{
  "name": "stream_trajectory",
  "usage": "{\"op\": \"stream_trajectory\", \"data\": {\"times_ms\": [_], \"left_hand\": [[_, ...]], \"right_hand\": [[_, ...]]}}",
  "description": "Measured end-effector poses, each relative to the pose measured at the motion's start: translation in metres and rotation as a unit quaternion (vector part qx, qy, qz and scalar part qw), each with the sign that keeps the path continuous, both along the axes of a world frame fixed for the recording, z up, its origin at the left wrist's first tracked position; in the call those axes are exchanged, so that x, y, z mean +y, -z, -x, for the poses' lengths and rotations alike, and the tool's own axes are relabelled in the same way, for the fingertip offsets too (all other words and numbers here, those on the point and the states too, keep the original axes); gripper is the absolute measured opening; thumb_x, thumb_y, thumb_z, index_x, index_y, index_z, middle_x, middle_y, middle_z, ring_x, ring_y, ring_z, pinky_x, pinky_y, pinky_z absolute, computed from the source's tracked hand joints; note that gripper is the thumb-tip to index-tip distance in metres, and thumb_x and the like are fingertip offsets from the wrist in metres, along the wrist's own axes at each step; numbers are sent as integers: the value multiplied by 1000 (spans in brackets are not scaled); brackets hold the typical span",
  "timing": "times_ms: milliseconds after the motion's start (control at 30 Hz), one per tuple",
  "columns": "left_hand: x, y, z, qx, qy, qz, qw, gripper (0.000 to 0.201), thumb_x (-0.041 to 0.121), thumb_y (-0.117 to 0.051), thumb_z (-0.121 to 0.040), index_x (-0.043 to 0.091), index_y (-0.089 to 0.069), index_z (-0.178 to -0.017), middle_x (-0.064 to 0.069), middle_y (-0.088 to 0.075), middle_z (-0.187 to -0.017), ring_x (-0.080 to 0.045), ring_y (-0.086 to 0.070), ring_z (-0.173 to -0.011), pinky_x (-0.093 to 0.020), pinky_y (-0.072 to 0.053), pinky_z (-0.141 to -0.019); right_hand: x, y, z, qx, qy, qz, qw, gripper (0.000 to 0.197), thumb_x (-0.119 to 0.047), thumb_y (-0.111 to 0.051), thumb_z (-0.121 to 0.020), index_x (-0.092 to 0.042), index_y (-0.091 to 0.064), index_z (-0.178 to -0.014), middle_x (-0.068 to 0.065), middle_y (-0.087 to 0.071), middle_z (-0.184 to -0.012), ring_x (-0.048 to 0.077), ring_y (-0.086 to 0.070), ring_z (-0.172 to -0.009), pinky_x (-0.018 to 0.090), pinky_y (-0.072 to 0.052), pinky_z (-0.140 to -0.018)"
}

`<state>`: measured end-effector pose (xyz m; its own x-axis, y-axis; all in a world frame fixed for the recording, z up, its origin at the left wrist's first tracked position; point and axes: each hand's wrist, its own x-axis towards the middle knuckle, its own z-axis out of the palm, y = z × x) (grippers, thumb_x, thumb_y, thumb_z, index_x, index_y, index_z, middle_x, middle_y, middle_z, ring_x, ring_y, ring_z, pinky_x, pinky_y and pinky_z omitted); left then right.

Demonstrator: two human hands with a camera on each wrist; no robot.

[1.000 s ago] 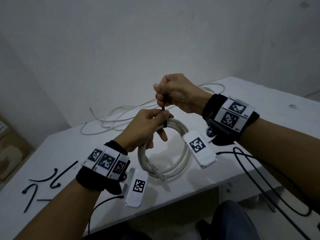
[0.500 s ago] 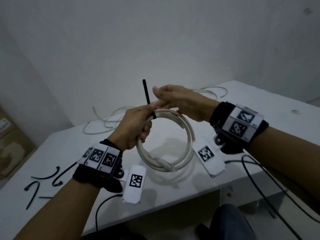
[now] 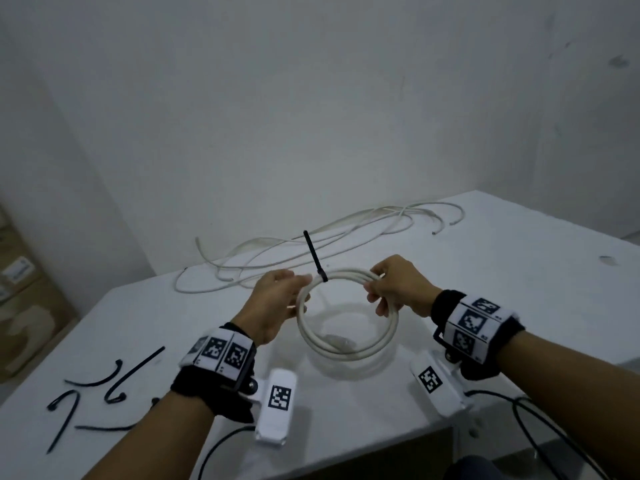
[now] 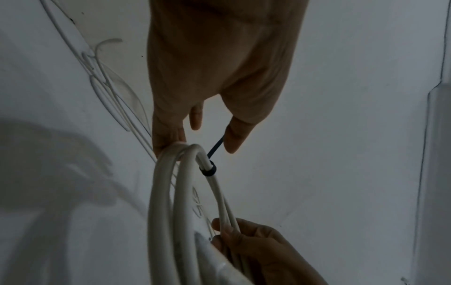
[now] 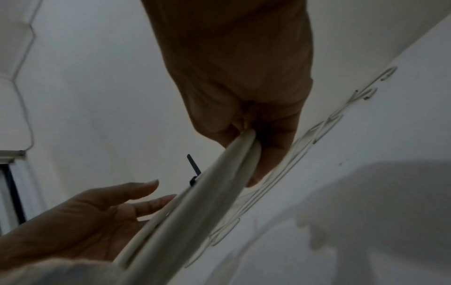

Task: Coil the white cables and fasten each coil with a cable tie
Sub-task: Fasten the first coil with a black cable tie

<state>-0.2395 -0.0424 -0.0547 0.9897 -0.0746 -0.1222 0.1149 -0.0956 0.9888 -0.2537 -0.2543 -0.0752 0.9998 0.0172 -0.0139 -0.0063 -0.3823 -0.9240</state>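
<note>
A white cable coil (image 3: pixel 346 273) hangs upright just above the table (image 3: pixel 519 271), between my hands. A black cable tie (image 3: pixel 312 252) is cinched round its top left, tail pointing up; its band (image 4: pixel 210 169) shows in the left wrist view. My right hand (image 3: pixel 381 289) grips the coil's upper right, fingers curled round the strands (image 5: pixel 244 146). My left hand (image 3: pixel 294 289) is on the coil's upper left with its fingers (image 5: pixel 146 187) straight and relaxed, only touching the cable. A clear plug (image 3: pixel 337 340) lies inside the lower loop.
Loose white cables (image 3: pixel 381 220) sprawl across the back of the table. Several spare black ties (image 3: pixel 114 379) lie at the front left. Cardboard boxes (image 3: pixel 20 306) stand left of the table. Black camera leads (image 3: pixel 536 427) hang off the front right edge.
My right hand let go of the tie's tail and moved to grip the coil's right side. My left hand stopped pinching at the tie and opened. The hands moved apart.
</note>
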Motion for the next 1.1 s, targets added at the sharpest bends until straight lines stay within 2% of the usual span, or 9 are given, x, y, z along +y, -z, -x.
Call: {"op": "stream_trajectory", "data": {"times_ms": [133,267,367,500,633,733,833,933,1100], "left_hand": [[4,16,-12,15,-17,-3,1000,37,5,-68,-85,7,-49,-117,-15,-62,-101,-24,-61,-84,-30,-49,-68],[3,23,-17,-20,-7,-94,995,25,-3,-65,-82,14,-58,-99,-12,-58,-114,-24,-57,-104,-28,-45,-81],[-1,27,-6,-98,51,-258,960,21,-2,-62,-81,18,-64,-88,2,-65,-97,-13,-61,-89,-16,-46,-67],[2,38,10,-168,150,-381,897,13,16,-69,-82,22,-70,-94,7,-68,-97,-7,-62,-93,-6,-43,-72],[8,44,15,-213,165,-404,874,24,21,-70,-84,21,-74,-108,9,-70,-107,-1,-61,-101,2,-39,-78],[4,45,18,-220,213,-420,854,23,19,-66,-87,20,-74,-109,6,-72,-111,-2,-64,-102,-7,-44,-89],[-1,46,19,-240,280,-473,800,31,17,-62,-90,17,-68,-121,3,-67,-123,-7,-61,-112,-18,-44,-97],[-8,48,19,-255,331,-553,721,39,21,-54,-95,16,-57,-133,-2,-56,-127,-20,-57,-113,-21,-41,-90],[-23,49,22,-255,360,-652,618,40,26,-42,-99,15,-44,-138,-8,-44,-128,-28,-49,-112,-36,-43,-88]], "right_hand": [[9,6,-18,43,21,27,998,6,-5,-57,-89,0,-57,-85,16,-65,-73,23,-59,-43,28,-50,-44],[13,10,-41,50,54,112,991,12,-4,-54,-88,6,-60,-93,21,-70,-83,26,-60,-52,33,-52,-50],[11,16,-47,31,34,244,969,28,-14,-55,-89,3,-54,-111,20,-64,-108,29,-60,-86,35,-47,-67],[0,17,-38,9,4,300,954,43,-29,-59,-89,-8,-44,-124,14,-55,-120,24,-51,-96,27,-37,-73],[-4,15,-22,40,-82,409,908,47,-36,-58,-90,-10,-47,-127,11,-52,-130,26,-50,-115,28,-38,-84],[-4,17,-11,75,-140,463,872,61,-42,-56,-90,-9,-35,-137,12,-41,-143,27,-46,-124,31,-39,-95],[-5,16,-4,100,-163,487,852,84,-45,-63,-85,-7,-20,-146,10,-19,-156,27,-41,-131,32,-37,-103],[-3,12,-1,110,-171,512,835,96,-43,-67,-83,-6,-9,-150,8,-6,-160,27,-38,-134,32,-36,-105],[3,10,1,98,-164,531,825,87,-43,-68,-81,-2,-26,-145,13,-23,-154,29,-48,-124,33,-42,-98]]}}
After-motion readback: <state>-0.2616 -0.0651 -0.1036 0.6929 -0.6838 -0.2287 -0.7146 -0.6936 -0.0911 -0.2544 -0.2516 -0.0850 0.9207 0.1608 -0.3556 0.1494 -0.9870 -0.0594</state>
